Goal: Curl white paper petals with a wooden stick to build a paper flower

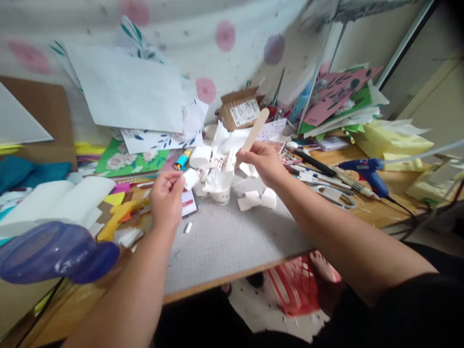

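Observation:
Between thumb and fingers, my left hand (167, 195) pinches a small white paper piece (191, 178). My right hand (264, 162) grips a flat wooden craft stick (256, 126), its rounded end pointing up and its lower end beside the cup. A white paper cup (221, 193) with a ragged, white-smeared rim stands between my hands; what is inside is hard to make out. Right of the cup lie several white paper pieces (250, 200). A small white bit (188, 227) rests on the grey mat (224, 246) near my left wrist.
A blue glue gun (366, 171), scissors (335, 193) and several pens and brushes lie at the right. A small cardboard box (241, 108) and paper sheets (134, 87) stand behind. A blue translucent object (54, 253) and a yellow tool (121, 215) are at the left.

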Tool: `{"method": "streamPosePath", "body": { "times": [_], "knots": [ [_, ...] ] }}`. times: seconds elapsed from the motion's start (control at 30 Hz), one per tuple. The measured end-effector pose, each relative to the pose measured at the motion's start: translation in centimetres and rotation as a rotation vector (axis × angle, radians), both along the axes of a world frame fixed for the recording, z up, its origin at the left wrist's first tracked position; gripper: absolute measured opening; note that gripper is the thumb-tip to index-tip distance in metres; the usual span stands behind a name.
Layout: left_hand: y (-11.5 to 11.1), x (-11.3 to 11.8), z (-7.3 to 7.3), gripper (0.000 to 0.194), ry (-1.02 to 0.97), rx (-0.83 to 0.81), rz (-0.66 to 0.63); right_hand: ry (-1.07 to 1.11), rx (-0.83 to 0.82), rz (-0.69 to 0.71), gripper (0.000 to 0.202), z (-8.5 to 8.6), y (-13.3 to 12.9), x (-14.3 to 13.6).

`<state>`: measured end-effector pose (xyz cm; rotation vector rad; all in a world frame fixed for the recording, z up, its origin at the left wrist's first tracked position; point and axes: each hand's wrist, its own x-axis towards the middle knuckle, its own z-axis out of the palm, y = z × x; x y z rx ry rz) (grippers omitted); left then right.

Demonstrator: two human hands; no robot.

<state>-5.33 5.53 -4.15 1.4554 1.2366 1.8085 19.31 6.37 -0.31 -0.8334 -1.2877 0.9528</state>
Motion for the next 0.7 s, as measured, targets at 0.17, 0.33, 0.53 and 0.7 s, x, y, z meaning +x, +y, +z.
{"method": "streamPosePath", "body": {
  "times": [0.17, 0.33, 0.53, 0.7],
  "knots": [
    [-2.8, 1.0, 1.4, 0.01, 0.026, 0.058, 0.001, -0.019, 0.048, 0.139, 0.015, 0.8, -0.3, -0.7],
    [-6.2, 4.7, 3.6, 0.007, 0.309, -0.022, -0.253, 0.024, 0.1, 0.231, 0.019, 1.3, -2.3, 0.2],
    [-6.2, 6.1, 3.4, 0.006, 0.357, 0.044, -0.245, 0.067, 0.033, 0.463, 0.016, 1.9, -3.3, 1.9],
    [-5.7, 4.5, 2.4, 0.01, 0.408, 0.052, -0.211, 0.158, -0.123, 0.447, 0.016, 1.1, -3.6, 1.5]
  ]
}}
